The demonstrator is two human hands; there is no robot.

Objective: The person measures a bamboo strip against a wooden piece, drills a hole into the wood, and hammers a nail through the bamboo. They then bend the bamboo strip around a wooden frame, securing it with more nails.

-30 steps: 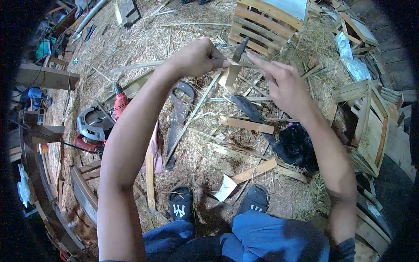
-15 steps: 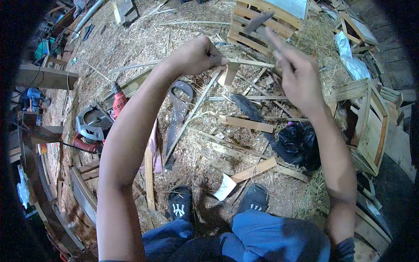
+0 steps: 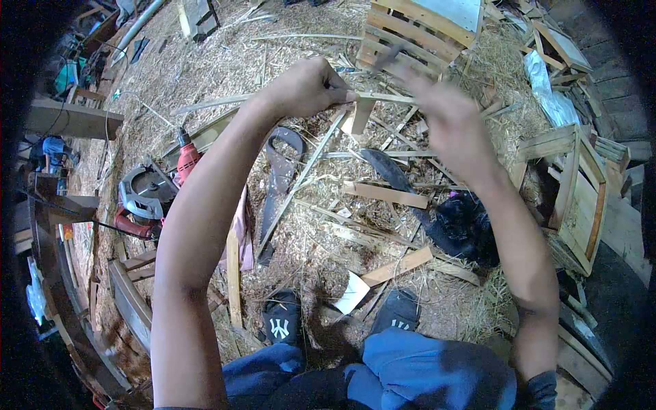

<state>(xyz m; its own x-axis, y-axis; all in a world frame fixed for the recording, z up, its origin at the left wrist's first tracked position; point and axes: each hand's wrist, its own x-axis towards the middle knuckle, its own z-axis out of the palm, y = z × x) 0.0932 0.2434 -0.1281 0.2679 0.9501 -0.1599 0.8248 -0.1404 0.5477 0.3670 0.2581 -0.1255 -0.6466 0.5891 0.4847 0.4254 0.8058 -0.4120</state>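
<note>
My left hand (image 3: 311, 87) is closed at the top of a thin wooden strip (image 3: 386, 98), its thumb and fingertips pressed together where the strip meets a short upright wooden block (image 3: 360, 117). Anything small between those fingertips is too small to make out. My right hand (image 3: 454, 123), smeared by motion, is wrapped round a hammer (image 3: 389, 60). The hammer's head is blurred and sits above and to the right of my left hand, apart from the wood. Most of its handle is hidden in my fist.
A red drill (image 3: 186, 160) and a circular saw (image 3: 145, 195) lie on the left. A handsaw (image 3: 279, 171) and a black plastic bag (image 3: 468, 229) are on the shaving-covered ground. Wooden frames (image 3: 577, 198) stand at right, a slatted wooden piece (image 3: 410, 41) at the back.
My right hand and the hammer have swung slightly down and to the left, towards the wood. My left hand, the strip and the block have stayed in place.
</note>
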